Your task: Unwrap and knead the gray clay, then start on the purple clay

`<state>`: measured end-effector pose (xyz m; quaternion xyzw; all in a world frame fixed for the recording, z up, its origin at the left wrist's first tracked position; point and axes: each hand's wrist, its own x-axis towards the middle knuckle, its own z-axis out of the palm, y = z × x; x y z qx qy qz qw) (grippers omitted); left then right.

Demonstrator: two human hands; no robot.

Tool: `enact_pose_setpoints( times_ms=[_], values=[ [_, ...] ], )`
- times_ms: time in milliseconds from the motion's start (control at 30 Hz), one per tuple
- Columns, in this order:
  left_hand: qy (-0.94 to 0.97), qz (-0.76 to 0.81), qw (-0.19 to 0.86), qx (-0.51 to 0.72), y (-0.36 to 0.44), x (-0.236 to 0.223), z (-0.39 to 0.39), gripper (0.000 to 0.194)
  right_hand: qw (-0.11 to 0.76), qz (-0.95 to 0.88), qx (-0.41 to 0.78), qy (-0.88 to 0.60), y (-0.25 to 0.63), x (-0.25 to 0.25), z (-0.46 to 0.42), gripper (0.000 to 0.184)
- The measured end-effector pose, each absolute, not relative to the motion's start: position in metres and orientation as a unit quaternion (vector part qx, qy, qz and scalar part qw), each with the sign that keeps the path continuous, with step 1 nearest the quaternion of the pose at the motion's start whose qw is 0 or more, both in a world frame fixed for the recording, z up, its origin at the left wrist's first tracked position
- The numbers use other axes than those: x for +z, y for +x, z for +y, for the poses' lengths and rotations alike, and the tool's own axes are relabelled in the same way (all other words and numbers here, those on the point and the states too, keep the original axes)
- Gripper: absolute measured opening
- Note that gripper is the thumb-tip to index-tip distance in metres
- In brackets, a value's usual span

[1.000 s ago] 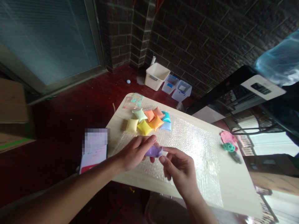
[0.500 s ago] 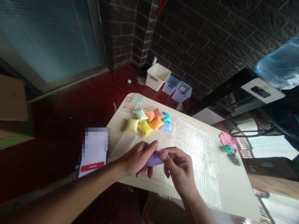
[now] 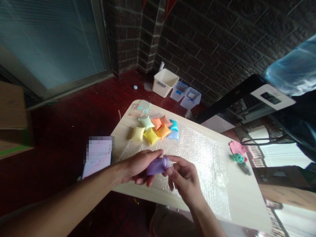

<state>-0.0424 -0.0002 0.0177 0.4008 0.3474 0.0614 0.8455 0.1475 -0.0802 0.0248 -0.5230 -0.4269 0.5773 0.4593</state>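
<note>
My left hand is wrapped round a purple pillow-shaped packet, which looks like soft modelling clay in clear film. At the packet's right end, the thumb and forefinger of my right hand pinch its crimped film edge, with the other fingers curled below. Both hands are above a sheet of bubble wrap on a light wooden table. Beyond them lie several similar packets, among them a yellow packet, an orange packet and a light blue packet.
A clear bag with teal print lies at the table's far left corner. Pink and green pieces sit near the right edge. A lit screen stands left of the table. On the floor behind are a cream bin and clear boxes.
Both hands have shifted slightly left with the purple packet. More of its right end and crimped film now shows between them. The view has moved a little.
</note>
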Motion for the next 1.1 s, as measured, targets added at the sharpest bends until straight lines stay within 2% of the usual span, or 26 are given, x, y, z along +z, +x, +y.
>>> enact_pose_setpoints(
  times_ms=[167,300,500,667,933,1100],
  values=[
    [0.413,0.327,0.849,0.028,-0.044,0.018,0.001,0.074,0.506,-0.344,0.645,-0.457,0.141,0.021,-0.082,0.034],
    [0.443,0.359,0.821,0.025,-0.045,0.021,0.001,0.071,0.493,-0.37,0.643,-0.455,0.139,0.018,-0.084,0.032],
    [0.484,0.397,0.78,0.004,-0.051,0.023,0.001,0.058,0.396,-0.53,0.529,-0.532,0.14,0.027,-0.086,0.029],
    [0.464,0.421,0.776,0.076,-0.048,0.019,0.001,0.049,0.373,-0.628,0.396,-0.556,0.145,0.03,-0.087,0.027],
    [0.57,0.464,0.669,0.112,-0.044,0.018,0.001,0.049,0.319,-0.622,0.433,-0.569,0.148,0.032,-0.085,0.035],
    [0.605,0.487,0.616,0.132,-0.045,0.015,-0.001,0.052,0.311,-0.619,0.407,-0.596,0.147,0.034,-0.086,0.041]
  ],
)
